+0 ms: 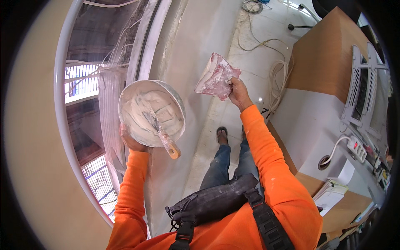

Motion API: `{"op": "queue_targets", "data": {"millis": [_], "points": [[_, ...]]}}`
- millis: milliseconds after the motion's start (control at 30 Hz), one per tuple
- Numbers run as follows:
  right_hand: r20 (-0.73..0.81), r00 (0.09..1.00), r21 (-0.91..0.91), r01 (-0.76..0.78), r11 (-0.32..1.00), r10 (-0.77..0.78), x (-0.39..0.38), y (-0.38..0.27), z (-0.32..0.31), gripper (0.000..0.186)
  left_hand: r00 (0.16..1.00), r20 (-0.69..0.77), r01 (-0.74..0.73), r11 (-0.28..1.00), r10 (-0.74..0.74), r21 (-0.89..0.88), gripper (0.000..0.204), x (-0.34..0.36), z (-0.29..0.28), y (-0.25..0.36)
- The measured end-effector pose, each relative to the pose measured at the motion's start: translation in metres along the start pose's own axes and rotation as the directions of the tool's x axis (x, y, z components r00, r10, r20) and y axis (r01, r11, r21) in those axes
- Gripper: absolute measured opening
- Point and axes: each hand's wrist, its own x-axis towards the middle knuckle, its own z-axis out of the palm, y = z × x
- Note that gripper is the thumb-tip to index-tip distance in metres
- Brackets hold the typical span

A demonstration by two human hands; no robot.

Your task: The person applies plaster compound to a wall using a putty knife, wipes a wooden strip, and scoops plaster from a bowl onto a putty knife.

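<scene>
On the left, my left hand (132, 141) is closed on the lower edge of a round white bowl (181, 109), with part of the hand hidden beneath it. Thick off-white paste (139, 104) coats the inside of the bowl. A smeared putty knife (166, 141) lies in it, its wooden handle sticking out over the near rim. My right hand (239, 93) pinches the corner of a crumpled, reddish bag-like sheet (216, 77) streaked with white paste. The sheet is held up to the right of the bowl, apart from it.
A window (100, 37) with a pale frame runs along the left, beside a light ledge (187, 50). Coiled cable (277, 81) lies on the tiled floor (254, 58). To the right stands a wood-and-white desk (310, 121) with a power strip (357, 148) and papers (331, 193).
</scene>
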Motion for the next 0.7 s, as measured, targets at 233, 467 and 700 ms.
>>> {"op": "queue_targets", "data": {"millis": [233, 467, 700], "points": [[0.275, 0.639, -0.795, 0.571, 0.203, -0.719, 0.083, -0.086, 0.068, 0.034, 0.998, -0.067, 0.007, 1.000, -0.005, 0.027, 0.066, -0.003, 0.006, 0.001], [0.676, 0.452, -0.621, 0.775, -0.119, -0.582, 0.166, -0.177, 0.134, 0.044, 0.996, -0.066, 0.056, 0.997, -0.059, -0.047, 0.069, -0.009, 0.021, 0.007], [0.718, 0.539, -0.665, 0.719, -0.205, -0.440, 0.035, 0.008, 0.067, 0.047, 0.988, -0.014, 0.148, 0.978, -0.152, -0.146, 0.078, -0.008, 0.022, 0.006]]}}
